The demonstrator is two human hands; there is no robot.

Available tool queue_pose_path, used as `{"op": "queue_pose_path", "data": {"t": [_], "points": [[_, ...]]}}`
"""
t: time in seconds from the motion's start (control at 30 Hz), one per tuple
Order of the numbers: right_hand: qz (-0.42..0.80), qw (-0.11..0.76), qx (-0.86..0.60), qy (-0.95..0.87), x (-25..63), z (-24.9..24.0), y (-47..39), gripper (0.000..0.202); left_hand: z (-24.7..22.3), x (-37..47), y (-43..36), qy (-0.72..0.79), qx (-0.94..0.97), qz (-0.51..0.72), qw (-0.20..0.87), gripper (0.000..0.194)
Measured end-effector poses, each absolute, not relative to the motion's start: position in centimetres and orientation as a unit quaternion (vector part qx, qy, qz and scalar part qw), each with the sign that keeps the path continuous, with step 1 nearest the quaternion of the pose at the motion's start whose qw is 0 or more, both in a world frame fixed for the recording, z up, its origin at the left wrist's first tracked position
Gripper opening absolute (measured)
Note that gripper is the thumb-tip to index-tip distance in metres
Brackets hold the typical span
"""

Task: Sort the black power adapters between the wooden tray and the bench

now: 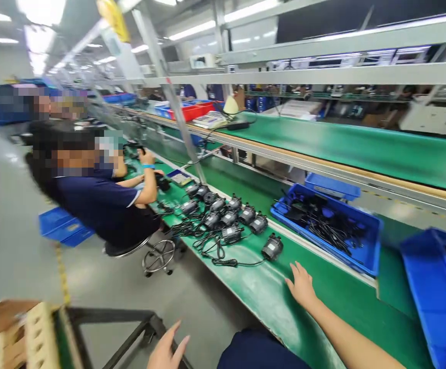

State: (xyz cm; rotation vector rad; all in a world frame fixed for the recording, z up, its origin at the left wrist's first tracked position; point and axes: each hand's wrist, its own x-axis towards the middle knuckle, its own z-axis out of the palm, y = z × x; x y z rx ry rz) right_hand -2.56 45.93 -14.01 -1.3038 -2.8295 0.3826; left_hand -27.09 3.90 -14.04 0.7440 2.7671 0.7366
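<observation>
Right hand flat and open on the green table, fingers spread, gripping nothing, forearm running back toward the lower right corner. Nearest thing to it: a single black adapter, lying just beyond the fingertips, apart from them, label side up, thin black cord trailing from it toward the near table edge. Left hand low at the bottom edge, off the table, over the grey floor, fingers loosely open and a bit blurred, empty. Farther from the single adapter along the table: cluster of black adapters in rough rows, cords tangled on the near side of them. Right of the single adapter, across a pale strip: blue bin holding loose black cables, smaller blue lid or tray leaning at its far rim. Second blue bin further right, cut by the frame edge, contents mostly hidden. Past the cluster: seated co-worker in a dark blue shirt on a round stool, both hands on a black part at the table. More people behind, blurred. Raised green conveyor behind the blue bin, red and blue trays at its far end. Cardboard box on a dark frame near the left hand, at the bottom left corner.
</observation>
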Motion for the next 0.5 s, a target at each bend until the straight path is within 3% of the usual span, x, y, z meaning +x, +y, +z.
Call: {"op": "queue_pose_path", "data": {"t": [0.23,0.37,0.5], "points": [[0.219,0.115,-0.529,-0.812,3.6,-12.7,48.2,0.045,-13.1,-31.5,26.4,0.871,0.479,0.002,0.108,0.059],[0.226,0.163,-0.577,-0.768,4.2,-9.9,52.6,0.04,-13.5,-30.9,29.2,0.85,0.512,-0.049,0.111,0.047],[0.247,0.205,-0.606,-0.728,1.5,-7.4,59.1,0.035,-14.6,-29.0,28.9,0.841,0.526,-0.041,0.122,0.049]]}}
